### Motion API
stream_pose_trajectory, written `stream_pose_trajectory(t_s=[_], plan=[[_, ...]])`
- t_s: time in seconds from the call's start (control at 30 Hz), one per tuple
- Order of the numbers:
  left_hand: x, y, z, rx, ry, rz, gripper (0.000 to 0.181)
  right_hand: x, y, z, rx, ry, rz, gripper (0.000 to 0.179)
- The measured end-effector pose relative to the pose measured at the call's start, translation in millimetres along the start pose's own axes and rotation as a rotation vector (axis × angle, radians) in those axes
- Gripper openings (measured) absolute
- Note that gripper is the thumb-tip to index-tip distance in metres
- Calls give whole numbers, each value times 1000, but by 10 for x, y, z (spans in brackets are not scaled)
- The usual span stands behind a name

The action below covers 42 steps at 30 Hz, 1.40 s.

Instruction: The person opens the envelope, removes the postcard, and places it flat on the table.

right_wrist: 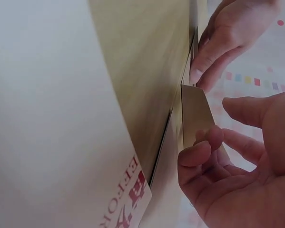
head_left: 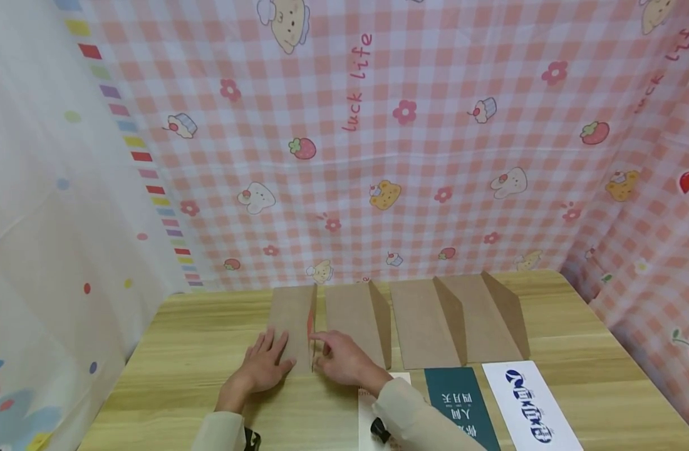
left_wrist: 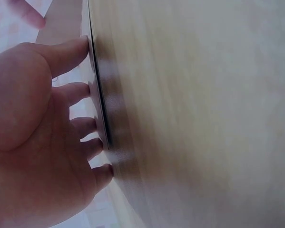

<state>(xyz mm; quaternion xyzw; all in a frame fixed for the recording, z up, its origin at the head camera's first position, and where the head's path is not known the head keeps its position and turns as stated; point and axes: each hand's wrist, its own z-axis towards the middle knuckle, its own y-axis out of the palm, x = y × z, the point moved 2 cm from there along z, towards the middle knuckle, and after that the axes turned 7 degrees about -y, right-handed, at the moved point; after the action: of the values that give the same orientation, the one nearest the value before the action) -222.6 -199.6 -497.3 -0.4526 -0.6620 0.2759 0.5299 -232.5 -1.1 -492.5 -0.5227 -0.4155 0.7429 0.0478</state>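
A brown paper envelope [head_left: 290, 326] lies at the left of the row in the head view. Its flap stands up along the right side, with an orange-red strip [head_left: 310, 322] showing beside it. My left hand [head_left: 261, 365] rests on the envelope's near left part, fingers spread. My right hand [head_left: 341, 358] is at the raised flap [right_wrist: 197, 114], its index fingertip touching there. In the right wrist view its other fingers [right_wrist: 194, 156] are loosely curled in front of the flap, and the thumb stands apart from it.
To the right lie three more brown envelopes [head_left: 350, 319] with raised flaps. Nearer are a white card with red lettering [right_wrist: 128, 204], partly under my right forearm, a dark green card [head_left: 463, 401] and a white card with blue characters [head_left: 530, 401]. A patterned cloth [head_left: 435, 156] hangs behind the table.
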Motion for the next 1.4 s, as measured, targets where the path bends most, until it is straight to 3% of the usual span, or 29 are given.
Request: stream_pose_trajectory(t_s=[0.23,0.63,0.8,0.93,1.03,1.2,1.4], plan=[[1,2,11,-7,-11,6,63,61,-30,-22,32,34,102,44],[8,-14,-13,-4,-1,-1,63,141,-97,-60,73,80,163,44],[8,-19,-14,-13,-2,2,63,186,-119,-19,109,86,156,42],[13,-17,-15,-13,3,-4,63,212,-124,29,119,116,220,18],[10,-15,-13,-7,4,-1,63,220,-117,71,121,146,265,28],[0,-1,3,-3,3,6,63,214,-102,113,140,197,278,14],[1,-4,8,-17,-6,-4,64,200,-93,150,140,231,338,19]])
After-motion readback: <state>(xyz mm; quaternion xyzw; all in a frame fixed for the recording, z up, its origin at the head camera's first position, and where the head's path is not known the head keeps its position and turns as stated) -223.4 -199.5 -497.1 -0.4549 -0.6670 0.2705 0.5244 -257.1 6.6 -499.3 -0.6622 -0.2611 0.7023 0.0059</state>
